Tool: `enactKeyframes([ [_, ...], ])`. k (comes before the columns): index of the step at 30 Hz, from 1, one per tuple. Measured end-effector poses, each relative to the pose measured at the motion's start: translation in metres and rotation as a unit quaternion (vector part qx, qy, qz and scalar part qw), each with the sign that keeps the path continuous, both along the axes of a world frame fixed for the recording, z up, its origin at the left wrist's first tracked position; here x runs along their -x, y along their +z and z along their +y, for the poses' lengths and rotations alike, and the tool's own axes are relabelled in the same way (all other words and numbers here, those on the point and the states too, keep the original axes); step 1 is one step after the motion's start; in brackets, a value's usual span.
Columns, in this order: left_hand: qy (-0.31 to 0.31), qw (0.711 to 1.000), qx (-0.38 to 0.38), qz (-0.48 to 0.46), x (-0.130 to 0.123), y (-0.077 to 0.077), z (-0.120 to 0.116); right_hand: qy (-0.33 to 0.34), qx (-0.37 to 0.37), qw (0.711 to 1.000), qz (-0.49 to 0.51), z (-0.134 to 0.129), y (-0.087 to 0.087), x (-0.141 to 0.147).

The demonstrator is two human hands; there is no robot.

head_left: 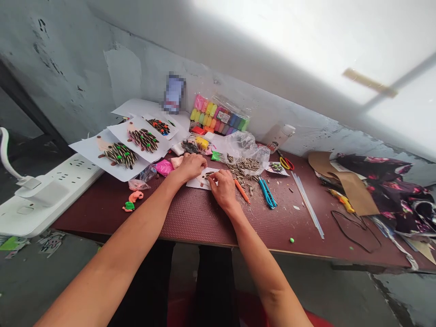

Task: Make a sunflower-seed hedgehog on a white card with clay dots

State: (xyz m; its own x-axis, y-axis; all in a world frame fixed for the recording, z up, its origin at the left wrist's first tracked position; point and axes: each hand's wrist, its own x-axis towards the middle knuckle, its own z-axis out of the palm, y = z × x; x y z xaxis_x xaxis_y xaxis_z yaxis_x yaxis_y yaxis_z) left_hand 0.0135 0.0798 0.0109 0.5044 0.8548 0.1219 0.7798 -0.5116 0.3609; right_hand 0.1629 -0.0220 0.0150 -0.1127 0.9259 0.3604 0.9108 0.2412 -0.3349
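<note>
A small white paper card [194,183] lies on the table between my hands, with a few dark striped seeds and brown spots on it. My left hand [192,166] rests at the card's upper left, its fingers curled down; whatever they hold is hidden. Over the card's right side, my right hand [223,187] has thumb and fingers drawn together in a pinch, and anything between them is too small to tell. Just right of it are an orange pen-like tool [242,191] and a heap of sunflower seeds [244,166], partly on a clear plastic bag [245,145].
Seed-decorated paper sheets [143,140] overlap at left, near a power strip [44,195]. Coloured clay packs [220,116] stand behind. Rightward are a blue cutter [267,194], scissors [286,162], glue sticks [308,204] and a yellow glue gun [343,201] with its cord.
</note>
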Motion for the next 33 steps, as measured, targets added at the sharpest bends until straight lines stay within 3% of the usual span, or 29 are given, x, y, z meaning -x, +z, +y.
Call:
enactKeyframes([
  [19,-0.002,1.000,0.007,0.016,-0.001,0.007,-0.003,0.011,0.002,0.998,-0.065,0.001,0.001,0.003],
  [26,0.006,1.000,0.002,0.007,0.000,0.004,-0.004,0.010,-0.023,0.999,-0.021,-0.001,0.002,0.001],
  [30,0.002,1.000,-0.002,0.005,0.000,0.004,-0.003,-0.024,-0.055,0.998,0.008,0.002,0.004,-0.008],
  [33,0.001,1.000,-0.002,0.009,0.000,0.003,-0.002,-0.087,-0.061,0.994,0.012,0.007,0.004,-0.022],
])
